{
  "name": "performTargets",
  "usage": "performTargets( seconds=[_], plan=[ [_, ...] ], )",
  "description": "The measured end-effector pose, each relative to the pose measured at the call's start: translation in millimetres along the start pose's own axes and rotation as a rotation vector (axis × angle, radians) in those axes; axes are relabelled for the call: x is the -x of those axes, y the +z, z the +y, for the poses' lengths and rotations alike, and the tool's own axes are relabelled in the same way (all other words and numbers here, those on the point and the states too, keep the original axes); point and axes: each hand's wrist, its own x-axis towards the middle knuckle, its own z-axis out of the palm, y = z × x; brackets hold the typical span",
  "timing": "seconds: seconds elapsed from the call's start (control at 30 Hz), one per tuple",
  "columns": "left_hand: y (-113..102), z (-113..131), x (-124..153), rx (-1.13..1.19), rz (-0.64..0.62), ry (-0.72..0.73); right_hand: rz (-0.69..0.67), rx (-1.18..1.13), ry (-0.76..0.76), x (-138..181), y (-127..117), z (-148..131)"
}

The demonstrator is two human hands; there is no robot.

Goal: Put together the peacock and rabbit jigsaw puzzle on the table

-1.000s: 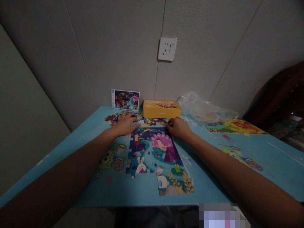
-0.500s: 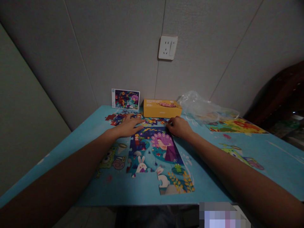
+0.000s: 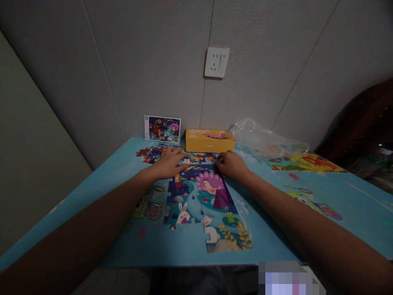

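A partly joined jigsaw puzzle [image 3: 196,200] lies in the middle of the table, showing a pink peacock, white rabbits and a frog. Loose puzzle pieces [image 3: 199,158] are spread behind it, with more pieces [image 3: 150,154] to the left. My left hand [image 3: 170,163] rests palm down over the loose pieces at the puzzle's far left corner, fingers apart. My right hand [image 3: 231,164] is at the far right corner with its fingers curled together. Its fingertips are beside the loose pieces; anything pinched in them is hidden.
Against the wall stand a picture card [image 3: 162,129] of the puzzle scene and a yellow box [image 3: 210,141]. A clear plastic bag [image 3: 260,137] and a yellow-orange picture sheet [image 3: 307,163] lie to the right. A blue cartoon-printed cover [image 3: 123,159] spreads over the table.
My left hand has slid slightly to the right over the loose pieces. My right hand stays almost in the same place, fingers still curled.
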Motion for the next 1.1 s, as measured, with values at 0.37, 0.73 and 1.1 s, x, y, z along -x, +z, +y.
performTargets(
  seconds=[0.37,0.73,1.1],
  plan=[
    [9,-11,-3,0.037,-0.023,-0.059,0.011,0.006,-0.03,-1,2,1],
    [5,-15,-9,-0.012,0.019,-0.208,0.006,0.016,-0.038,-2,1,1],
    [-9,-4,-6,0.235,0.229,-0.345,0.096,-0.038,-0.058,3,-5,-2]
  ],
)
